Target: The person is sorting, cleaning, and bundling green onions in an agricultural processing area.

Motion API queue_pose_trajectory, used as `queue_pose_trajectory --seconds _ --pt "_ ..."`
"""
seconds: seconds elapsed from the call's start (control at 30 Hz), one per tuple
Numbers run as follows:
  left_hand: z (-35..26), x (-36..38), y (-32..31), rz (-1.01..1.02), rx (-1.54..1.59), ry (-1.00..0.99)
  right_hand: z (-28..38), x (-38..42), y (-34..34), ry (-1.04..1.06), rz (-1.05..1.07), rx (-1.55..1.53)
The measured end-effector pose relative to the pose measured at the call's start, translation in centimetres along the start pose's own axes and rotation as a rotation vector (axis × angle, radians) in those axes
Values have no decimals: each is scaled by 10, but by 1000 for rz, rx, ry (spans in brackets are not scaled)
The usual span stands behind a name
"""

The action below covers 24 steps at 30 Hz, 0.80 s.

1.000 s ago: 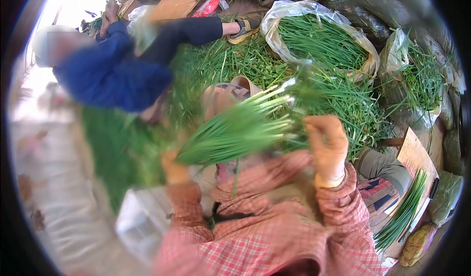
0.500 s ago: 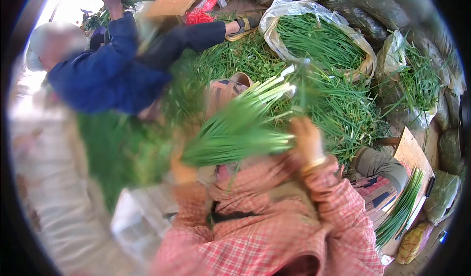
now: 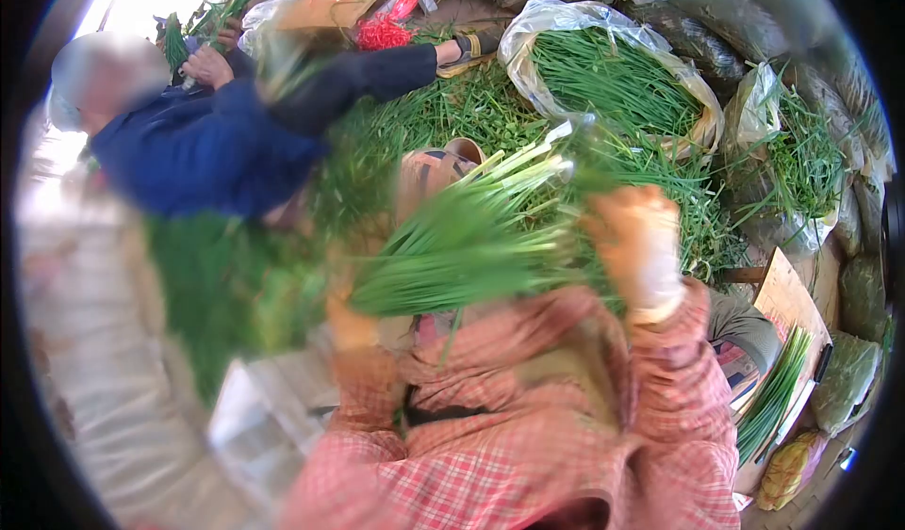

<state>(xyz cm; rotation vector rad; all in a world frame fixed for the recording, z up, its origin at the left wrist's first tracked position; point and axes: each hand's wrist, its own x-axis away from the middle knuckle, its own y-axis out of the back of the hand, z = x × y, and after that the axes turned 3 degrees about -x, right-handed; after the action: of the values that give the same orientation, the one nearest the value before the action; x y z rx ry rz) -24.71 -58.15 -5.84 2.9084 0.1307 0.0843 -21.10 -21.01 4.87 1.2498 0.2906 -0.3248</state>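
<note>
A large bunch of green stalks (image 3: pixel 462 247) with white ends lies across in front of my chest, its white ends toward the upper right. My left hand (image 3: pixel 353 313), in an orange glove and blurred, is closed around the leafy end. To the right of the bunch is my right hand (image 3: pixel 636 238), in an orange and white glove. It is raised and apart from the thick bunch, over the loose greens. Motion blurs its fingers, and I cannot make out whether they hold anything.
A co-worker in a blue jacket (image 3: pixel 207 163) sits at the upper left, handling greens. An open plastic bag (image 3: pixel 613 78) of stalks stands upper right. More stalks (image 3: pixel 778 393) lie on a board (image 3: pixel 787 294) at right. Loose greens (image 3: pixel 452 106) cover the ground. Filled bags line the right.
My right hand has moved right and slightly up, away from the bunch. My left hand still holds the bunch. The co-worker's raised hand has come down, and both their hands now show.
</note>
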Motion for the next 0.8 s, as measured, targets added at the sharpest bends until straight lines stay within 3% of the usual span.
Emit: queue_pose_trajectory --seconds 0.1,0.17,0.27,0.33,0.37,0.47,0.57,0.6,0.7,0.8 --pt "8 -3 3 1 83 8 36 -24 -43 -49 211 99" --pt "20 -5 11 -12 144 14 40 -27 -65 -50 391 -35" --pt "34 -3 16 -33 184 41 31 -4 -65 -136 315 -390" --pt "22 3 7 -64 125 66 16 16 -69 -224 128 -254" --pt "6 5 -1 -21 287 139 3 23 -69 -248 68 -142" --pt "-16 4 -14 95 518 219 -43 47 -65 -364 131 121" --pt "-6 0 -13 119 245 85 -111 71 -51 -517 179 156" --pt "-18 3 -18 95 156 74 -110 69 -38 -434 143 207" --pt "5 0 -11 124 92 74 -53 20 -6 -469 -105 -358" --pt "-21 4 -26 69 48 77 -17 -14 -24 -520 -59 -859"
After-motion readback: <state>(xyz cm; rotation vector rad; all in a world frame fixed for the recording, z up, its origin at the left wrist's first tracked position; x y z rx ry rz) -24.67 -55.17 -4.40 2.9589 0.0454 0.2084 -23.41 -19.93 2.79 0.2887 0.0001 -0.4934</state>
